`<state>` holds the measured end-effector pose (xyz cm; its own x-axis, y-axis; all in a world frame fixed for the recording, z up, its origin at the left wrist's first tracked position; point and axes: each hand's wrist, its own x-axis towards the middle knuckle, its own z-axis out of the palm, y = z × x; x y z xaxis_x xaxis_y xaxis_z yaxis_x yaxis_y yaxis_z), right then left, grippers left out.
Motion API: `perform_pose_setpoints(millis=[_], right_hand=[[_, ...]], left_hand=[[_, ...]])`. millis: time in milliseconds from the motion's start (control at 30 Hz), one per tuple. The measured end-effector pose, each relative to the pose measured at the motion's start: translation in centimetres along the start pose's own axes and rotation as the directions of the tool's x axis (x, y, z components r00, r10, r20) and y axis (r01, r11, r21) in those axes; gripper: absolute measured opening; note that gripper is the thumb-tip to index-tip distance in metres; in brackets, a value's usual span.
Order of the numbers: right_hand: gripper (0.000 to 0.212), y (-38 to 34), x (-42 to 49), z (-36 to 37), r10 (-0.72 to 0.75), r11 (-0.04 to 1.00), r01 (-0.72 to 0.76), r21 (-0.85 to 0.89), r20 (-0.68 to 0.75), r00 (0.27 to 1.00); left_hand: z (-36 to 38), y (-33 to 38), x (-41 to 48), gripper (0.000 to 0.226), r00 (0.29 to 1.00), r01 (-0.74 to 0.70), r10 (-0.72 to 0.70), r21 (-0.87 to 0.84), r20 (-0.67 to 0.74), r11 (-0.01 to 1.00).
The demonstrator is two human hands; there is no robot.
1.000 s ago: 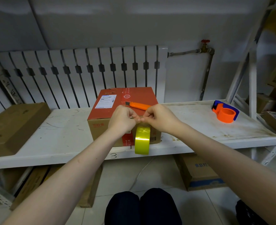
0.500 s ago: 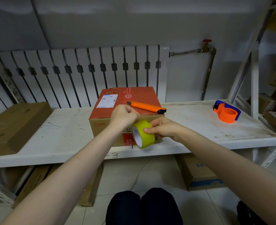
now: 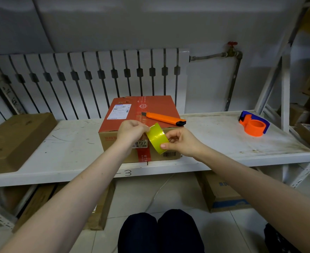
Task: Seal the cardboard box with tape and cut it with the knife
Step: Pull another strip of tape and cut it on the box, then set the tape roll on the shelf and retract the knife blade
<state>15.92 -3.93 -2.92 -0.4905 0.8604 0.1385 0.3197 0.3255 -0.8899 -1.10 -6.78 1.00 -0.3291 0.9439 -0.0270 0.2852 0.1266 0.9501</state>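
Both hands held the yellow-green tape roll (image 3: 157, 138) before the orange-topped cardboard box (image 3: 141, 114): left fingers (image 3: 144, 129) pinched its end, right fingers (image 3: 166, 145) clamped the roll; the peeled end risked sticking to itself

The box (image 3: 141, 125) stands on the shelf (image 3: 214, 143), near its front edge, with the knife (image 3: 164, 118) lying across its top at the right. The tape (image 3: 157, 137) is held in front of the box between the left hand (image 3: 131, 132) and right hand (image 3: 182, 143). A dispenser (image 3: 253, 124) sits far right on the shelf, a second box (image 3: 13, 139) far left, and a radiator (image 3: 88, 79) behind.
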Motion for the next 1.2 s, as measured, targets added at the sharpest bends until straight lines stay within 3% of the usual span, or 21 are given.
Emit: perform_pose_setpoints(millis=[167, 333, 467, 600, 767, 900, 1000, 1067, 1133, 1200], right_hand=[[0.014, 0.2, -0.1, -0.3, -0.023, 0.997, 0.026, 0.07, -0.044, 0.999], [0.022, 0.8, -0.5, -0.5, -0.05, 0.99, 0.056, 0.131, -0.047, 0.998], [0.027, 0.4, -0.5, -0.7, -0.009, 0.988, 0.01, 0.154, -0.007, 1.0], [0.025, -0.4, -0.3, -1.2, -0.002, 0.988, 0.012, 0.156, -0.061, 0.998], [0.025, 0.2, -1.1, -2.1, 0.044, 0.978, -0.058, 0.201, 0.076, 0.996], [0.029, 1.4, -1.8, -3.7, 0.07, 0.985, -0.08, 0.154, 0.073, 0.995], [0.026, 2.2, -2.8, -4.8, 0.008, 0.972, 0.019, 0.233, -0.112, 0.994], [0.024, 2.8, -3.2, -5.9, -0.013, 0.954, 0.107, 0.28, -0.318, 0.948], [0.025, 4.3, -2.9, -7.4, -0.014, 0.973, 0.12, 0.196, -0.473, 0.881], [0.025, 6.9, -2.1, -9.0, -0.031, 1.0, 0.024, -0.02, -0.543, 0.839]], left_hand=[[0.4, -0.1, 0.3, 0.019, 1.0, 0.015, -0.015, -0.119, 0.0, 0.993], [1.1, 1.1, -0.6, 0.01, 0.94, 0.32, -0.248, -0.355, 0.233, 0.879], [1.9, 1.2, -0.9, 0.006, 0.913, 0.374, -0.264, -0.383, 0.31, 0.845], [2.7, 1.0, -1.1, 0.019, 0.93, 0.327, -0.22, -0.383, 0.296, 0.864], [3.3, 0.9, -0.9, 0.014, 0.952, 0.251, -0.185, -0.281, 0.243, 0.926], [4.8, 1.1, -1.3, 0.011, 0.947, 0.242, -0.183, -0.212, 0.265, 0.947], [6.2, 2.4, -1.4, 0.022, 0.953, 0.162, -0.126, -0.113, 0.274, 0.98], [7.0, 3.1, -1.1, 0.029, 0.973, 0.002, 0.0, -0.008, 0.233, 1.0], [8.0, 3.7, -0.5, 0.024, 0.966, -0.19, 0.165, 0.113, 0.2, 0.975], [9.4, 4.2, 0.0, 0.02, 0.931, -0.34, 0.298, 0.204, 0.212, 0.918]])
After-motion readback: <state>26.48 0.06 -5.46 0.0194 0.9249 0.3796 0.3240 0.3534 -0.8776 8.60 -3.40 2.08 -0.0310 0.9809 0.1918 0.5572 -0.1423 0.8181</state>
